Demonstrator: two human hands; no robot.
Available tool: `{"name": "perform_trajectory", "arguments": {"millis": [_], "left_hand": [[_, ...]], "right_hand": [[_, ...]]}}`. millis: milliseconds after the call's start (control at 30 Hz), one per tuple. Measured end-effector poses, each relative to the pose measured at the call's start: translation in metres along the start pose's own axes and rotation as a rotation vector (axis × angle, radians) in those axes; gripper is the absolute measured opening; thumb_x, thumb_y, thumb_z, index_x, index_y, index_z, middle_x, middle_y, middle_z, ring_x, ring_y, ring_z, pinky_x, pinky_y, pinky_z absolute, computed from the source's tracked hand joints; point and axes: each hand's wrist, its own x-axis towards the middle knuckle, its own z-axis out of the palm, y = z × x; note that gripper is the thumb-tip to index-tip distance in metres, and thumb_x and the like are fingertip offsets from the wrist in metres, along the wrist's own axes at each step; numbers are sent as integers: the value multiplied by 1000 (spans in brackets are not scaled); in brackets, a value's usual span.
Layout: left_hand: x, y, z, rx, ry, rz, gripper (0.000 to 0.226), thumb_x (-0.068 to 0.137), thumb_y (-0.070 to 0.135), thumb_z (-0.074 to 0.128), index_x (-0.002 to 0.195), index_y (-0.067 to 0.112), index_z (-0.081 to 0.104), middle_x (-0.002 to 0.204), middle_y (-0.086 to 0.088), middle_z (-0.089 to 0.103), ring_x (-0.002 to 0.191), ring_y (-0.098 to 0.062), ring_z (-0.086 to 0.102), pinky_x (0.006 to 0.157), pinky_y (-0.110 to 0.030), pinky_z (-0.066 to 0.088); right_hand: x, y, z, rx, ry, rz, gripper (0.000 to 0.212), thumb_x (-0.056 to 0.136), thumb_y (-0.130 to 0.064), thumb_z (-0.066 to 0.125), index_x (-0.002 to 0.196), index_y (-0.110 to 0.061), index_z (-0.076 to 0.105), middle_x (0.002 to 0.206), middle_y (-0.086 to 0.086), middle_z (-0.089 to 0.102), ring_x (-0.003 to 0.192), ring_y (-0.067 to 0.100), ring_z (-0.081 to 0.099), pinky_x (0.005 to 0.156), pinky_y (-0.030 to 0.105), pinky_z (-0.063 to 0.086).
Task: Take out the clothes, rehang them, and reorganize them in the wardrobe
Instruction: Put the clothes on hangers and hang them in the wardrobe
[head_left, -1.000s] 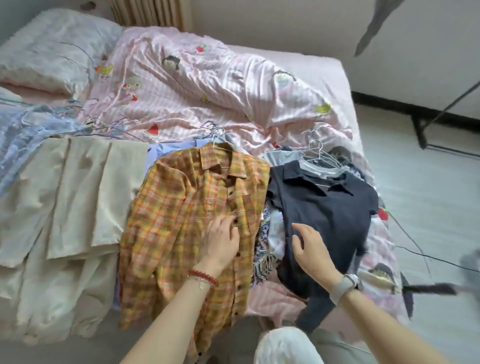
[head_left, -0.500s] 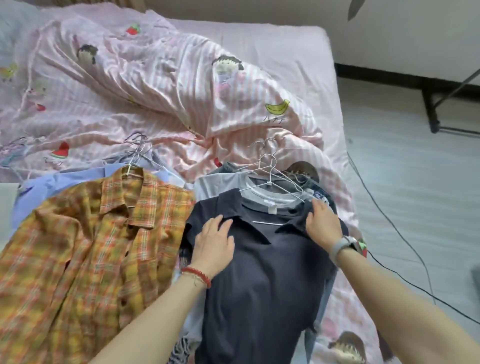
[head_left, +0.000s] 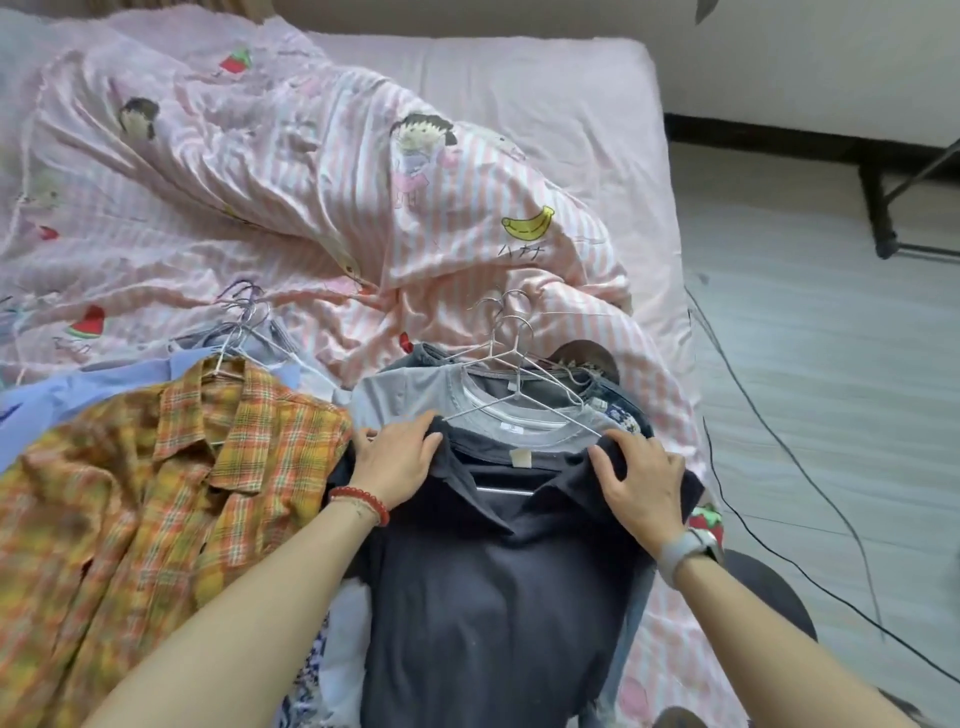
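A dark navy collared shirt lies on top of a pile of clothes on the bed, with a metal hanger bar showing inside its neck. My left hand grips its left shoulder by the collar. My right hand grips its right shoulder. Just behind it lies a grey T-shirt on wire hangers. An orange plaid shirt on a hanger lies to the left, over a light blue shirt.
A rumpled pink striped duvet covers the bed behind the clothes. Right of the bed is grey floor with black cables and a black stand leg. A dark round object sits by my right wrist.
Both hands moved up from the shirt's chest and collar area to its two shoulders and took hold there. The view shifted right and closer to the dark shirt.
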Motion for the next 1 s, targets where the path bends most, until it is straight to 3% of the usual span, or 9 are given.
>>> {"name": "perform_trajectory", "arguments": {"millis": [100,200,300,400,533,633,733,867,1000], "left_hand": [[-31,4,-9,-132,117,41,26,99,33,33,115,23,50,108,-2,66,103,-26,57,87,-38,30],[-82,-4,-16,-317,167,33,27,97,32,40,115,19,55,106,-7,67,98,-31,59,77,-38,43],[-137,-31,-18,-477,145,-73,30,97,33,41,118,19,57,111,-2,64,102,-24,59,78,-33,45],[-198,-68,-17,-564,216,-254,31,97,33,41,121,19,56,113,-2,64,103,-22,58,81,-34,47],[-293,-123,-13,-482,526,-563,28,96,31,44,117,21,60,108,-6,67,100,-30,58,81,-36,45],[-372,-163,-2,-331,738,-753,20,92,16,52,107,10,65,96,-15,69,94,-35,59,87,-40,36],[-456,-188,16,-272,885,-957,13,88,7,57,95,4,67,83,-20,68,85,-37,60,91,-47,35],[-576,-207,61,-344,1056,-1233,14,89,3,53,90,1,66,86,-19,67,85,-38,60,100,-52,24],[-688,-204,107,-379,1230,-1432,25,87,13,41,85,3,65,84,-14,67,79,-35,59,83,-34,27]], "right_hand": [[0,-3,-11,19,15,-49,17,85,-22,62,100,-15,64,98,6,65,99,31,56,81,39,29],[-1,-20,-20,15,1,-133,21,85,-19,62,104,-12,63,100,8,65,101,31,56,83,39,30],[-16,-53,-22,-11,-48,-293,22,83,-20,64,103,-10,63,96,8,64,98,31,56,84,42,32],[-42,-103,-16,-1,-88,-463,19,81,-22,67,97,-12,64,88,5,64,89,30,58,80,40,33],[-95,-189,-4,100,-206,-698,20,83,-27,64,97,-12,63,86,5,64,85,29,59,75,32,34],[-152,-246,10,141,-404,-886,30,88,-33,57,109,-11,61,96,6,63,94,25,58,76,32,43],[-214,-299,23,150,-610,-1124,34,90,-39,50,113,-15,57,100,0,61,95,20,58,71,25,41],[-302,-366,40,75,-784,-1433,38,91,-43,45,119,-19,54,107,0,60,100,22,57,76,30,44],[-399,-414,56,85,-834,-1775,33,92,-37,48,114,-14,58,108,3,63,103,23,56,83,28,40]]}}
